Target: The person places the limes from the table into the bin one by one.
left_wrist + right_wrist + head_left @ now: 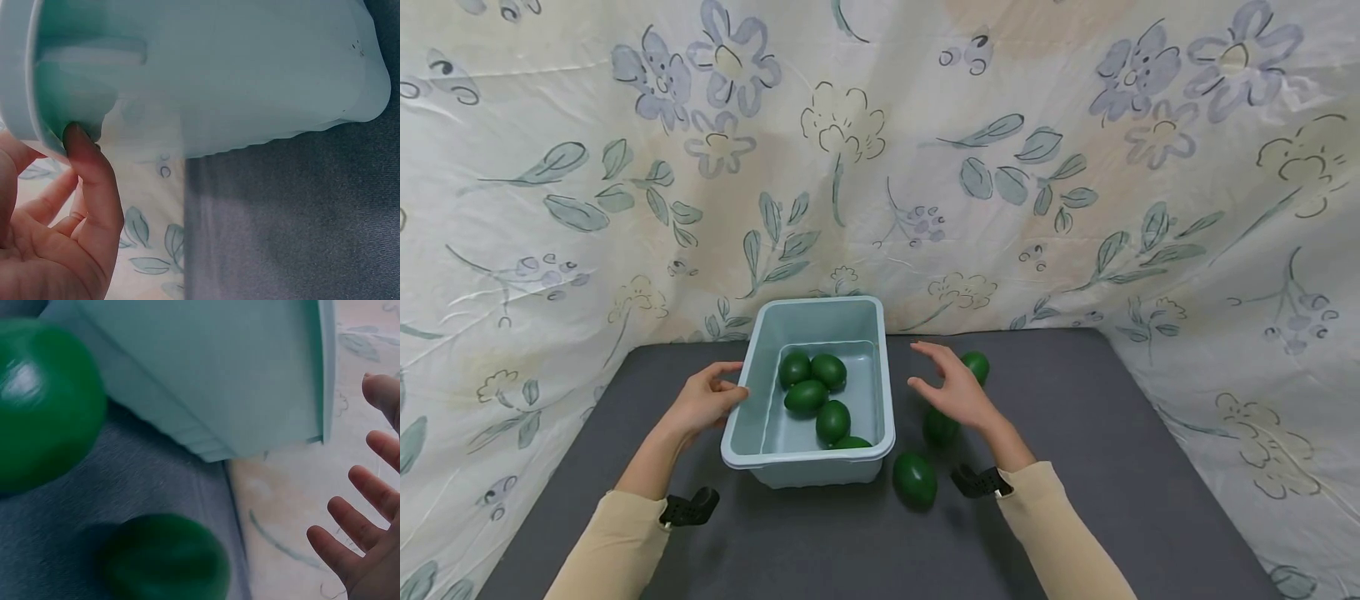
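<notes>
A pale blue-green plastic bin (820, 475) holds several smooth dark green oval fruits (806, 398). My left hand (703, 402) pinches the bin's left rim, thumb on top; in the left wrist view, fingers of the left hand (69, 231) curl at the lip. To the right of the bin, my right hand (955, 387) hovers with fingers spread and nothing held. Beneath and beside it lie three more green fruits: one at the front (914, 481), one partly under the hand (940, 428), one behind it (976, 367). The right wrist view shows a fruit (44, 406) large and near.
Everything stands on a dark grey table (1075, 517), the bin close to its back edge. A floral curtain (880, 167) hangs right behind and along both sides. Dark bands (688, 507) circle both wrists below beige sleeves.
</notes>
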Available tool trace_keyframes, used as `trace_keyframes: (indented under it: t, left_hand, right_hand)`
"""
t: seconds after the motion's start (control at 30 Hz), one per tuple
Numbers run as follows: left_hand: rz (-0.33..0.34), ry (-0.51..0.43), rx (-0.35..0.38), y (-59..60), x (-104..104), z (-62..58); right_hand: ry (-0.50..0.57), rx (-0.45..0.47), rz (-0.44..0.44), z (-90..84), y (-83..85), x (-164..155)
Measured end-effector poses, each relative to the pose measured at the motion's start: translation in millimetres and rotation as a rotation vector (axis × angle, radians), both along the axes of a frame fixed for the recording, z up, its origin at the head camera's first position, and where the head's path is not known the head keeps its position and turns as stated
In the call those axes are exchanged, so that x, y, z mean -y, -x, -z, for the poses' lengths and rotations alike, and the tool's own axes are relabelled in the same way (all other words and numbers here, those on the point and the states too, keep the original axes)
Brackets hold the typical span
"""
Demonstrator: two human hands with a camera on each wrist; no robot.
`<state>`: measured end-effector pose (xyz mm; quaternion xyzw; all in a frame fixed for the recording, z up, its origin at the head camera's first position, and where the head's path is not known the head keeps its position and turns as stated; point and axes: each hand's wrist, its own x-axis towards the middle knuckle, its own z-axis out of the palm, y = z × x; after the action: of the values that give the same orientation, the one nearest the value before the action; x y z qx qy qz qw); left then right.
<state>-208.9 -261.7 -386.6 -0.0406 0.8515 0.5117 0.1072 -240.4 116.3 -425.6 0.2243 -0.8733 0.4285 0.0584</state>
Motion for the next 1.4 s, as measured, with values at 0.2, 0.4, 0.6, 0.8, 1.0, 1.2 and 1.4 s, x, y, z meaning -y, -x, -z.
trace_keyframes:
  t: [0.2, 0.4, 0.6, 0.8, 1.0, 1.2, 1.4]
  left_hand:
    - [0.001, -0.01, 0.002, -0.5, 0, -0.4]
    - [-0.002, -0.008, 0.004, -0.8, 0, -1.0]
    - [-0.005, 0.001, 0.008, -0.2, 0, -0.7]
    - [-0.004, 0.006, 0.012, 0.2, -1, -0.8]
    - [-0.008, 0.007, 0.015, 0.3, -2, -1.4]
    - [-0.006, 0.007, 0.009, 0.4, -2, -1.4]
    - [-0.005, 0.005, 0.01, 0.1, -1, -1.0]
  right_hand:
    - [-0.025, 0.024, 0.016, 16.3, -3.1, -8]
    - [-0.075, 0.033, 0.031, 32.2, -6.6, -17]
    - [-0.101, 0.039, 0.076, 47.3, -10.0, -22]
    - [-0.154, 0.048, 0.104, 59.7, -13.3, -25]
    - [-0.177, 0.056, 0.111, 66.2, -16.2, -27]
    - [-0.202, 0.066, 0.123, 71.3, -17.5, -28]
    - [-0.217, 0.075, 0.128, 74.9, -17.9, -27]
